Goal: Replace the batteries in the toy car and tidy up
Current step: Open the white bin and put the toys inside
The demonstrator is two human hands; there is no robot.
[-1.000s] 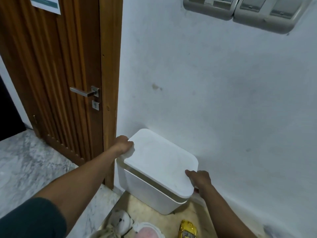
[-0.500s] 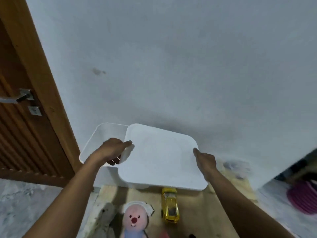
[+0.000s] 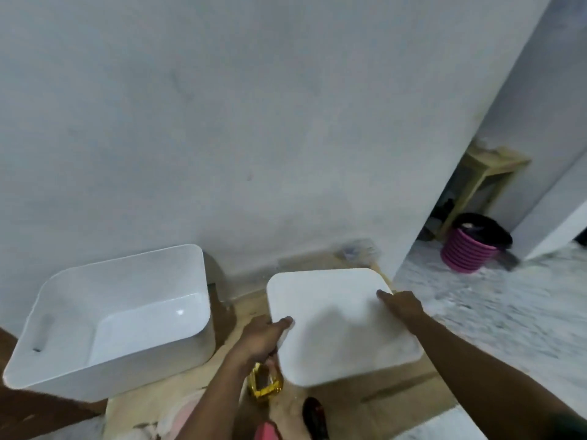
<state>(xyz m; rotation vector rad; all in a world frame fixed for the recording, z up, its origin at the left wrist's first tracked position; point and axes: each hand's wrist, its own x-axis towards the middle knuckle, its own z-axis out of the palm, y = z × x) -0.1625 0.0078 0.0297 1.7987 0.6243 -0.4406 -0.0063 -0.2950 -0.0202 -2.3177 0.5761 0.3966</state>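
A white storage bin (image 3: 120, 315) stands open against the wall at the left, and I see nothing inside it. Its flat white lid (image 3: 340, 325) is off and held to the right of the bin, above the wooden floor mat. My left hand (image 3: 263, 336) grips the lid's left edge, thumb on top. My right hand (image 3: 401, 304) grips the lid's right edge. The yellow toy car (image 3: 265, 384) lies on the mat just below my left hand, partly hidden by my forearm.
A pale wooden mat (image 3: 381, 398) covers the floor by the white wall. A dark object (image 3: 314, 416) and pink soft things (image 3: 187, 417) lie near the bottom. A pink basket (image 3: 470, 249) and a wooden stool (image 3: 482, 179) sit beyond the wall corner at right.
Both hands lifted the lid off the bin and carried it to the right. The bin now stands uncovered, and my view has swung right, away from the door.
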